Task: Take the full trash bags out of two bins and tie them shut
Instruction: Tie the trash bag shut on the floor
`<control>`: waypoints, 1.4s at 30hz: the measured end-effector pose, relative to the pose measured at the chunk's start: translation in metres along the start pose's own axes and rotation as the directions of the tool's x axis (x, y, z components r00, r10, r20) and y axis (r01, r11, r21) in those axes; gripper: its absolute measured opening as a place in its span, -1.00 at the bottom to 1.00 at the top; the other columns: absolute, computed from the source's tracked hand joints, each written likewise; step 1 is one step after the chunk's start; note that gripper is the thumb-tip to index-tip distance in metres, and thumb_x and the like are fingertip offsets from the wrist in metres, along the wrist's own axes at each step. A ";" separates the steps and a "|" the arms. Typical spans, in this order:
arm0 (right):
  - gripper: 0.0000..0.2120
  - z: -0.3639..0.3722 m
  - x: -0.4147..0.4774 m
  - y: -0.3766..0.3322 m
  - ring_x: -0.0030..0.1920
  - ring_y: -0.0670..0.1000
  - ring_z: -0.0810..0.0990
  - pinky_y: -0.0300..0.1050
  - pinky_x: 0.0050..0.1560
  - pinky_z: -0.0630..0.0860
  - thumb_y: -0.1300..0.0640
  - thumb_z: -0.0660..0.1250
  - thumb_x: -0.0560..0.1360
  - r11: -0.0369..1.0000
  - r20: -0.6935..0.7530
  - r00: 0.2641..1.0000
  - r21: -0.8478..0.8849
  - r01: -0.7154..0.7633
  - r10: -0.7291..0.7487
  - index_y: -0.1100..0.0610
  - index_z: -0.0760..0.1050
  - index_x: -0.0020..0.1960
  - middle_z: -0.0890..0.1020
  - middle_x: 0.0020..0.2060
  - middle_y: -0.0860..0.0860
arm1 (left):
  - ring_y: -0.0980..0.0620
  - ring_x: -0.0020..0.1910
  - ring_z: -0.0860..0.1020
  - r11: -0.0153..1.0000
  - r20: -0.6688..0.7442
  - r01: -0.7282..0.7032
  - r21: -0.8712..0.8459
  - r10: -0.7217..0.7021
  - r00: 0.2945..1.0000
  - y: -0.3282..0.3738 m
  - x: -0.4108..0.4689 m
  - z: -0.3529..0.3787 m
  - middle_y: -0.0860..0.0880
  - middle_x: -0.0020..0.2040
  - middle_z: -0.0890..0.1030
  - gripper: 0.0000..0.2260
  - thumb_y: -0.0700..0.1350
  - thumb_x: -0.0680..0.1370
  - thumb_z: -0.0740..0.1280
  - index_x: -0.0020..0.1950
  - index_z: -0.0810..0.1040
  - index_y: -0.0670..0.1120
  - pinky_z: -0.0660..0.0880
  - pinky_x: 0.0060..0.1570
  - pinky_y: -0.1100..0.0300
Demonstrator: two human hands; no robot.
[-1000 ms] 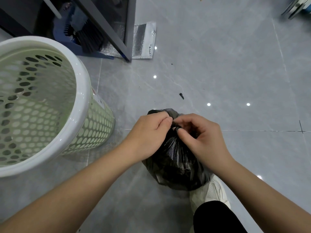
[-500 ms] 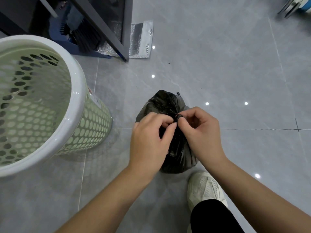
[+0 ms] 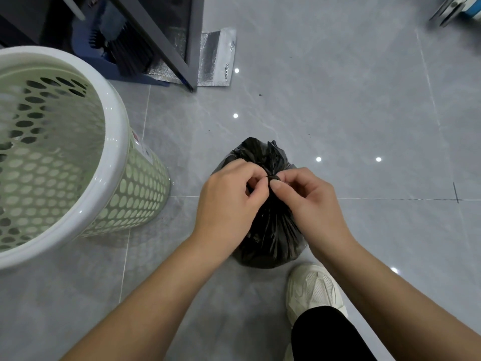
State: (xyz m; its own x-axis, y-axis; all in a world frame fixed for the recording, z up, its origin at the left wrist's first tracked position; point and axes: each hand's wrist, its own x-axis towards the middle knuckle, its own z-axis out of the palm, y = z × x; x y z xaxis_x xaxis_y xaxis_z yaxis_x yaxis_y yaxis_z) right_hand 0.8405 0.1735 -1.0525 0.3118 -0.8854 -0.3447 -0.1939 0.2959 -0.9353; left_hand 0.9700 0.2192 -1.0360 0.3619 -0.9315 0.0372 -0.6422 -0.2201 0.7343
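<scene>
I am reaching both bare forearms forward and down, wrists bent inward so my hands are meeting over a black trash bag [image 3: 270,235] sitting on the grey tiled floor [image 3: 338,100]. My left hand [image 3: 229,201] is curling its fingers and thumb shut on the gathered neck of the bag, and my right hand [image 3: 309,201] is pinching the same twisted neck from the other side, thumb tip pressing against the knot. The loose top of the bag is fanning out just beyond my knuckles. The bag is standing just ahead of my white shoe [image 3: 312,290], near the middle of the floor, on a tile seam. A pale green perforated bin [image 3: 112,162] is standing well apart to the left, showing no bag inside it. A silver foil pouch [image 3: 216,61] is lying near the floor's far edge beside a dark frame [image 3: 166,48].
</scene>
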 end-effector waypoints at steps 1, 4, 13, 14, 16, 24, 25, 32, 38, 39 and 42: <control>-0.90 -0.003 0.000 0.000 -0.11 0.07 0.59 -0.04 0.02 0.52 0.11 0.41 0.38 0.997 0.048 0.997 0.055 -0.060 0.057 0.12 0.60 -0.15 0.61 -0.12 0.17 | 0.12 -0.37 0.46 1.000 0.020 -0.011 -0.004 0.011 1.000 0.000 0.002 -0.002 0.11 -0.29 0.53 -0.94 -0.12 0.46 0.36 -0.19 0.61 -0.04 0.42 -0.31 0.28; -0.77 -0.014 0.002 -0.005 -0.09 0.13 0.45 0.05 0.05 0.39 0.15 0.41 0.40 0.934 0.261 0.949 0.261 -0.244 0.175 0.26 0.53 -0.02 0.49 -0.12 0.20 | 0.13 -0.35 0.47 0.998 0.093 -0.029 -0.048 0.033 0.995 0.002 0.009 -0.005 0.11 -0.27 0.55 -0.94 -0.14 0.47 0.37 -0.18 0.63 -0.04 0.37 -0.32 0.41; -0.89 -0.008 -0.001 -0.008 -0.35 -0.15 0.59 -0.34 -0.31 0.50 0.27 0.32 0.49 0.887 0.099 0.966 0.382 -0.259 0.239 0.18 0.60 -0.17 0.62 -0.39 -0.05 | 0.15 -0.32 0.51 0.998 -0.001 -0.041 -0.046 0.041 0.999 0.007 0.004 0.004 0.11 -0.26 0.56 -0.97 -0.17 0.46 0.40 -0.17 0.61 -0.05 0.45 -0.26 0.36; -0.90 -0.008 -0.001 -0.006 -0.34 -0.16 0.58 -0.35 -0.31 0.49 0.26 0.33 0.49 0.897 0.072 0.969 0.367 -0.248 0.238 0.18 0.60 -0.17 0.62 -0.39 -0.07 | 0.14 -0.31 0.53 0.998 0.000 -0.050 -0.040 0.050 0.999 0.007 0.001 0.004 0.10 -0.25 0.58 -0.97 -0.15 0.47 0.39 -0.15 0.63 -0.05 0.47 -0.23 0.32; -0.91 -0.008 -0.001 -0.005 -0.29 -0.17 0.59 -0.34 -0.25 0.49 0.25 0.35 0.49 0.919 0.024 0.975 0.329 -0.217 0.221 0.19 0.62 -0.14 0.62 -0.32 -0.06 | 0.13 -0.30 0.55 0.999 -0.004 -0.031 -0.041 0.031 1.000 0.009 -0.002 0.004 0.10 -0.23 0.60 -0.95 -0.11 0.47 0.41 -0.11 0.65 -0.05 0.49 -0.21 0.29; -0.93 -0.001 -0.003 0.000 -0.11 0.01 0.55 -0.12 0.01 0.51 0.19 0.41 0.40 0.989 -0.117 0.993 0.143 0.032 -0.015 0.17 0.64 -0.23 0.53 -0.20 0.03 | 0.22 -0.33 0.61 0.917 0.070 0.318 -0.242 -0.310 0.948 0.017 0.002 0.007 0.14 -0.32 0.64 -0.96 -0.12 0.46 0.41 -0.17 0.65 0.01 0.58 -0.21 0.25; -0.93 0.000 -0.003 0.001 -0.12 0.00 0.55 -0.14 -0.01 0.51 0.19 0.42 0.41 0.991 -0.132 0.991 0.129 0.044 -0.027 0.15 0.64 -0.24 0.53 -0.20 0.02 | 0.22 -0.34 0.61 0.913 0.051 0.323 -0.248 -0.321 0.946 0.019 0.001 0.009 0.13 -0.32 0.63 -0.96 -0.12 0.45 0.41 -0.17 0.65 0.01 0.57 -0.22 0.27; -0.87 0.004 -0.004 -0.003 -0.16 0.05 0.59 -0.10 -0.03 0.53 0.21 0.36 0.46 0.943 -0.141 0.964 0.280 -0.179 0.225 0.16 0.59 -0.26 0.61 -0.26 0.07 | 0.11 -0.31 0.55 0.997 -0.146 0.036 -0.068 -0.045 0.988 0.017 -0.009 0.022 0.08 -0.28 0.60 -0.97 -0.18 0.42 0.38 -0.18 0.62 -0.10 0.53 -0.18 0.08; -0.81 0.002 0.003 -0.009 -0.28 -0.03 0.47 -0.07 -0.11 0.39 0.22 0.32 0.46 0.853 0.057 0.922 0.360 -0.377 0.383 0.10 0.53 -0.32 0.52 -0.40 -0.01 | 0.13 -0.25 0.51 0.994 -0.224 -0.105 0.039 0.111 0.968 0.006 -0.017 0.024 0.06 -0.25 0.60 -0.96 -0.23 0.42 0.39 -0.17 0.62 -0.12 0.49 -0.09 0.09; -0.84 0.000 0.005 -0.008 -0.29 -0.03 0.48 -0.09 -0.12 0.40 0.22 0.32 0.47 0.869 0.089 0.929 0.330 -0.368 0.360 0.10 0.52 -0.28 0.53 -0.38 -0.02 | 0.14 -0.24 0.51 0.995 -0.217 -0.094 0.030 0.098 0.971 0.004 -0.017 0.022 0.07 -0.25 0.60 -0.96 -0.23 0.42 0.39 -0.16 0.61 -0.12 0.49 -0.09 0.11; -0.86 -0.010 0.007 -0.003 -0.25 -0.04 0.51 -0.20 -0.17 0.47 0.29 0.35 0.47 0.990 0.133 0.985 0.072 -0.120 0.110 0.08 0.46 -0.11 0.53 -0.25 0.01 | 0.15 -0.22 0.53 0.998 -0.154 -0.021 -0.065 0.010 0.988 0.001 -0.014 0.015 0.10 -0.23 0.59 -0.96 -0.21 0.44 0.38 -0.15 0.60 -0.09 0.48 -0.11 0.30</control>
State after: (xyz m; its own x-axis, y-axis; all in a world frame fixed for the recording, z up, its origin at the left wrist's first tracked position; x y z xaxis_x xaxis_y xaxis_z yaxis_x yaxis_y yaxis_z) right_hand 0.8340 0.1626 -1.0518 0.4093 -0.7922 -0.4527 -0.1625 0.4249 -0.8905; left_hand 0.9541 0.2274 -1.0462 0.4550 -0.8780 0.1488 -0.6040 -0.1815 0.7760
